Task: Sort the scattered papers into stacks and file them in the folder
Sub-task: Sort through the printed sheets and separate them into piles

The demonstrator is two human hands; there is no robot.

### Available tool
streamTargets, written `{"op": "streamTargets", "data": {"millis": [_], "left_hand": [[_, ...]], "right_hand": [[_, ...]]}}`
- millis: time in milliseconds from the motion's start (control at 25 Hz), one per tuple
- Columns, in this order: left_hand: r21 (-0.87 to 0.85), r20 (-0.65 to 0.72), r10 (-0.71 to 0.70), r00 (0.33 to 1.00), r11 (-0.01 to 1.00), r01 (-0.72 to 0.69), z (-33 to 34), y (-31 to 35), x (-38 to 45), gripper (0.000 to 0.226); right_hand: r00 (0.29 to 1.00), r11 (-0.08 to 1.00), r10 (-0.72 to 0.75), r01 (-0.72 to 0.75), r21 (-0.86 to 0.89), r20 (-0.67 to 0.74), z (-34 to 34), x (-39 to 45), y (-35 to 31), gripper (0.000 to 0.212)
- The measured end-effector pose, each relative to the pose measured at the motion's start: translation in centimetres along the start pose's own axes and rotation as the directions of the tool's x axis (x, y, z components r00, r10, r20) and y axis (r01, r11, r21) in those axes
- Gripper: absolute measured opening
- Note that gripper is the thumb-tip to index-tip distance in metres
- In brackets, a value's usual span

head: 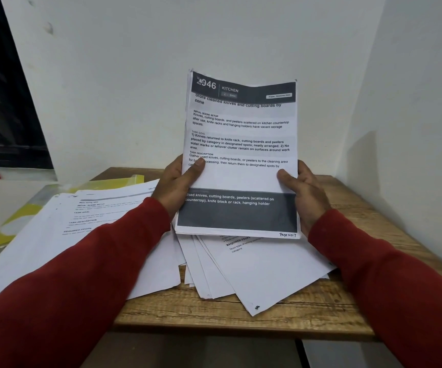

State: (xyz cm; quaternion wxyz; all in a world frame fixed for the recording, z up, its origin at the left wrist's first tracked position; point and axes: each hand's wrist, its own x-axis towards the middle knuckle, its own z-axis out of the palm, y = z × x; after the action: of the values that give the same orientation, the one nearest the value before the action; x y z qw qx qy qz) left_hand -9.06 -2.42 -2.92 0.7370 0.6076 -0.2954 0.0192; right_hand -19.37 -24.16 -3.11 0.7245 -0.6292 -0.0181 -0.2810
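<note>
The printed sheet (241, 155) is white with black text and dark grey bands; the sleeves (87, 261) are red, the folder (113, 183) yellow, the counter (281, 309) wood-grained brown.

Single head-worn view, wide-angle, looking forward and down from above the near edge of the wooden table (307, 312). Lens sits close: both red sleeves enter from the bottom corners, left hand (177, 185) and right hand (303, 192) near frame centre above the table. Beyond the table's far edge, the white wall (161, 62) fills the upper half. No second view to overlap.
</note>
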Motion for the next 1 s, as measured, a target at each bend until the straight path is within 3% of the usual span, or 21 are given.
{"op": "streamTargets", "data": {"millis": [360, 760, 880, 1000], "left_hand": [[-0.001, -0.021, 0.016, 1.0, 1.0, -0.016, 0.2, -0.1, -0.2, 0.014], [0.118, -0.008, 0.115, 0.993, 0.987, -0.113, 0.1, -0.3, -0.3, 0.017], [0.111, -0.037, 0.082, 0.996, 0.991, -0.078, 0.1, -0.4, -0.2, 0.014], [0.028, -0.004, -0.041, 0.999, 0.999, 0.041, 0.3, -0.5, -0.5, 0.022]], "right_hand": [[0.999, 1.0, 0.016, -0.016, 0.001, -0.052, -0.2, 0.2, -0.1, 0.026], [0.995, 0.999, 0.033, -0.03, -0.024, 0.093, -0.6, 0.3, 0.4, 0.035], [0.993, 0.995, 0.059, -0.05, -0.084, 0.106, -0.7, 0.4, 0.8, 0.032], [0.996, 0.994, 0.045, -0.036, -0.101, 0.083, -1.4, 0.7, 0.5, 0.03]]}}
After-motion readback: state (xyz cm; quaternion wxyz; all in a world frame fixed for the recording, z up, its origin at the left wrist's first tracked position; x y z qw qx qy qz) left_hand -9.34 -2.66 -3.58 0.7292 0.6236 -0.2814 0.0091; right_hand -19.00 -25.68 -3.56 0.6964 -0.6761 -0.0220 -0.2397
